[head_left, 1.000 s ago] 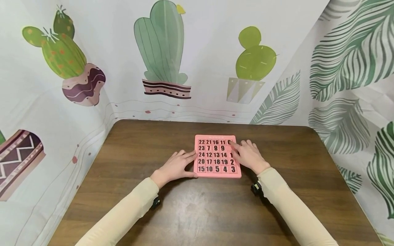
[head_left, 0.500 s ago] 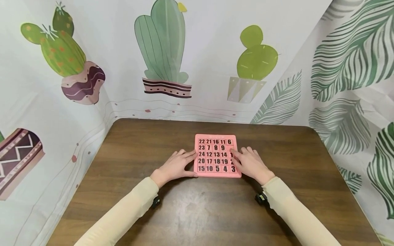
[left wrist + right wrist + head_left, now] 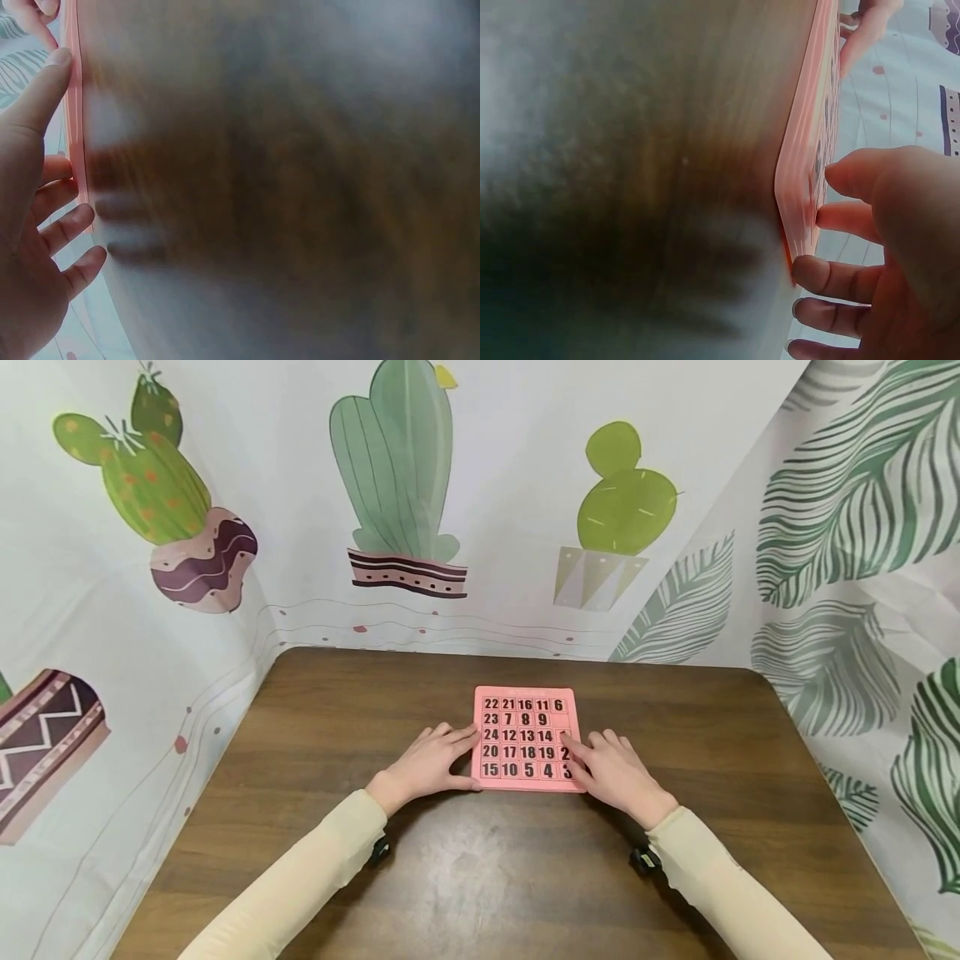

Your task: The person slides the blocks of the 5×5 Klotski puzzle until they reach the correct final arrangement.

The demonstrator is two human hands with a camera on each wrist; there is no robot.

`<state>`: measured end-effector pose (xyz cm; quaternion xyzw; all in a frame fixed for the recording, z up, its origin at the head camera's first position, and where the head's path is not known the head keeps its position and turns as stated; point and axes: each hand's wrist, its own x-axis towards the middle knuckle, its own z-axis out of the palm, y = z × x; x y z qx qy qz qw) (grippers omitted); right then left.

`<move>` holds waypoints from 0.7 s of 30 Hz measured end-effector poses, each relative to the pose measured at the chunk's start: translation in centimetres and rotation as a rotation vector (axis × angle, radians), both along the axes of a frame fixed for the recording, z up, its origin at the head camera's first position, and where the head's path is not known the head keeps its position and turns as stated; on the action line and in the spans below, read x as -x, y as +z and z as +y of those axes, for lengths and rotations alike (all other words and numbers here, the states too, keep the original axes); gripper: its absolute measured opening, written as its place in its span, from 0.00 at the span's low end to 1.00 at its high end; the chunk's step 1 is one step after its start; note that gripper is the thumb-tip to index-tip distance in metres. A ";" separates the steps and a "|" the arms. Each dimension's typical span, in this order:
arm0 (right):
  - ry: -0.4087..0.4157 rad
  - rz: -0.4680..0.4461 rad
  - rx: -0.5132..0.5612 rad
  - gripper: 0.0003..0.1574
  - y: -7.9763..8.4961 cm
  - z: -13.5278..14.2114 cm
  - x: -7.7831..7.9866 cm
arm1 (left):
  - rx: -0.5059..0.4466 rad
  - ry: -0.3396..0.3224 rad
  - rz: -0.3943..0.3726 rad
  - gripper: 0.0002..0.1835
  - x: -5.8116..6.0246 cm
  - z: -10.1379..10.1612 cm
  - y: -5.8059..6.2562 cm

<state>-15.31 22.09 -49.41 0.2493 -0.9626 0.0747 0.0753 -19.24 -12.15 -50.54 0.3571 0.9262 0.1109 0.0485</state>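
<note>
A pink number slide puzzle point(image 3: 527, 738) lies flat on the wooden table, its tiles printed with black numbers. A bare pink slot shows at the right end of its second row, below the 6 tile point(image 3: 558, 705). My left hand point(image 3: 426, 764) rests at the puzzle's left side, thumb at the near left corner and fingertips along the edge. From the right, my right hand point(image 3: 618, 772) reaches over the frame. Its index fingertip touches the right-end tile of the third row, hiding most of it. The thumb overlaps the 3 tile at the near right corner.
The brown table point(image 3: 465, 877) extends around the puzzle on every side. Behind it hangs a white backdrop point(image 3: 510, 485) printed with cacti and leaves. A small dark device point(image 3: 643, 861) sits at the right wrist, and a similar one point(image 3: 380, 850) at the left.
My right hand has moved back toward me, its index finger going from the 6 tile down to the third row. The 6 is now uncovered. My left hand stays in place.
</note>
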 end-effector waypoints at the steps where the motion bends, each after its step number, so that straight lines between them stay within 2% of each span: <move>1: 0.002 0.005 -0.001 0.28 -0.1 0.0 -0.1 | 0.000 -0.001 0.003 0.51 0.0 0.0 0.0; 8: 0.007 0.027 0.014 0.26 -0.1 0.1 0.1 | -0.004 -0.001 0.015 0.52 0.1 0.0 -0.2; 16: -0.032 -0.054 0.019 0.27 0.1 -0.1 0.9 | -0.005 -0.005 0.034 0.51 0.0 0.0 -0.2; 21: -0.032 -0.053 0.024 0.28 0.1 -0.1 1.4 | -0.005 -0.002 0.031 0.51 -0.1 0.0 -0.2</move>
